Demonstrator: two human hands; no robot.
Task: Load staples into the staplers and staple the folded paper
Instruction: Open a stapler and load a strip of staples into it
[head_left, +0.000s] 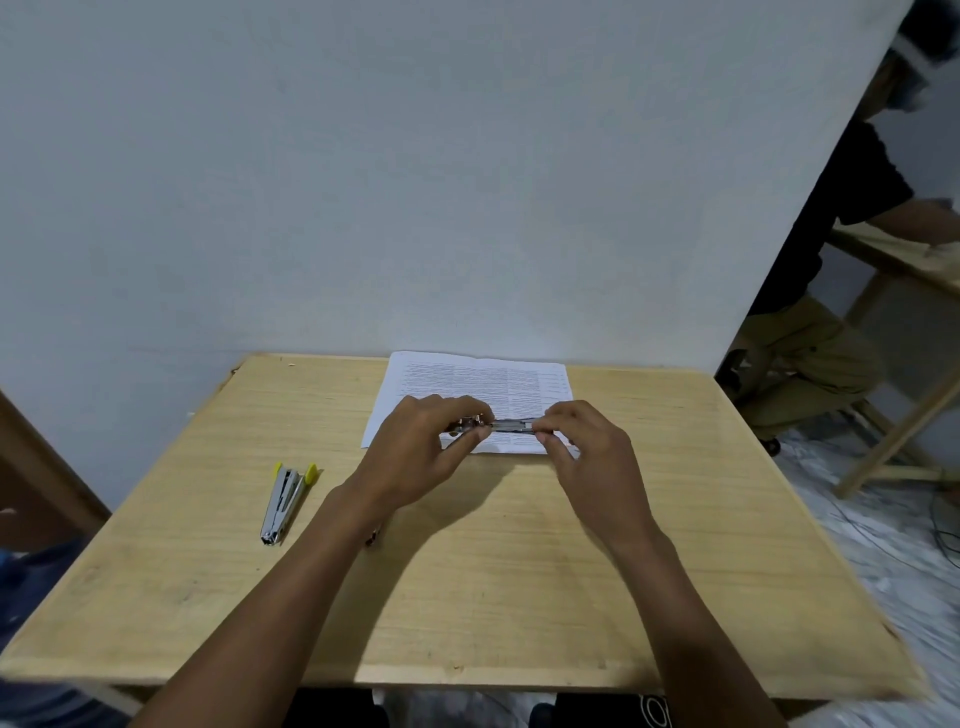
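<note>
1. Your table (519, 571) holds the paper (467, 379) flat at its far edge, ready;
2. your left hand (415, 452) and right hand (592, 457) each pinch an end of a stapler (511, 427) above it, likely loading;
3. the second stapler (284, 501) lies well left.

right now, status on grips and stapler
Left grip and right grip both pinch the stapler, over the paper. Second stapler lies untouched, left. Nothing blocking.

Both forearms stretched fwd, left grip (415, 447) & right grip (587, 457) pinching opposite ends of one stapler (511, 426) w/ fingertips.
</note>
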